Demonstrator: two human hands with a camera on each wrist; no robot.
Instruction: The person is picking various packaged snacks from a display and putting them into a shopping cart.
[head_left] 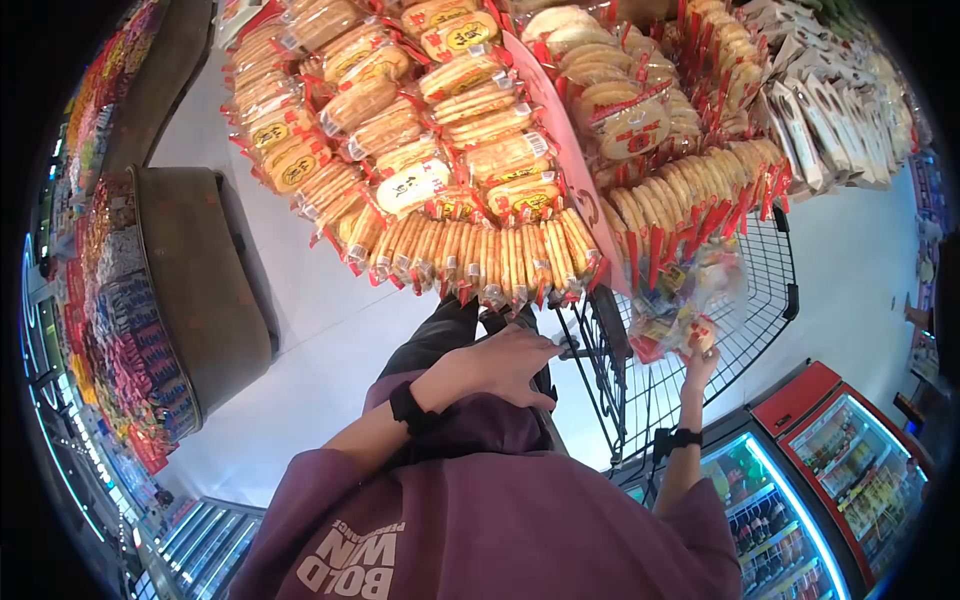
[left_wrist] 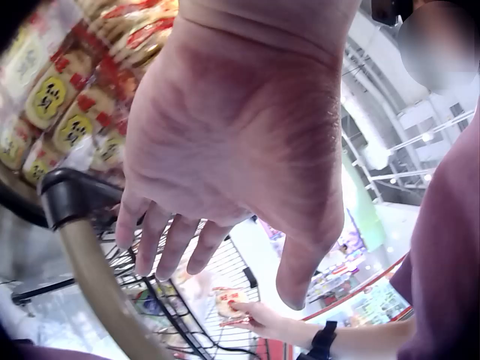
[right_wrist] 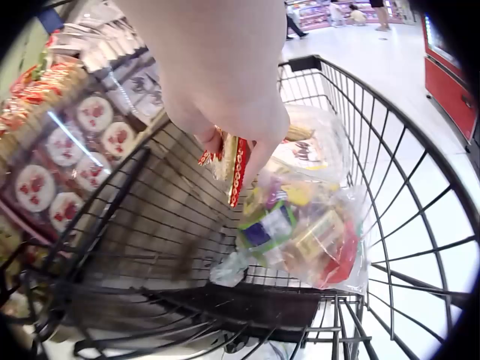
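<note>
My right hand (head_left: pixel 699 371) pinches a round biscuit packet (head_left: pixel 701 333) with red print, inside the black wire shopping cart (head_left: pixel 793 301). From the right wrist view, the packet (right_wrist: pixel 239 174) hangs edge-on below the fingers, showing a red patterned strip. Under and beside it lies a clear plastic bag (right_wrist: pixel 304 232) of mixed colourful packets. My left hand (head_left: pixel 508 365) holds nothing; its fingers are spread loosely in front of my body. In the left wrist view its palm (left_wrist: pixel 232 142) shows, with the cart handle (left_wrist: pixel 94 281) beyond the fingertips.
Ahead stands a display of bagged round biscuits (head_left: pixel 480 245), split by a pink divider (head_left: pixel 560 130). White packs (head_left: pixel 830 120) stand at its right end. A brown-sided sweets stand (head_left: pixel 205 280) is on the left. Lit drink fridges (head_left: pixel 855 450) are at the lower right.
</note>
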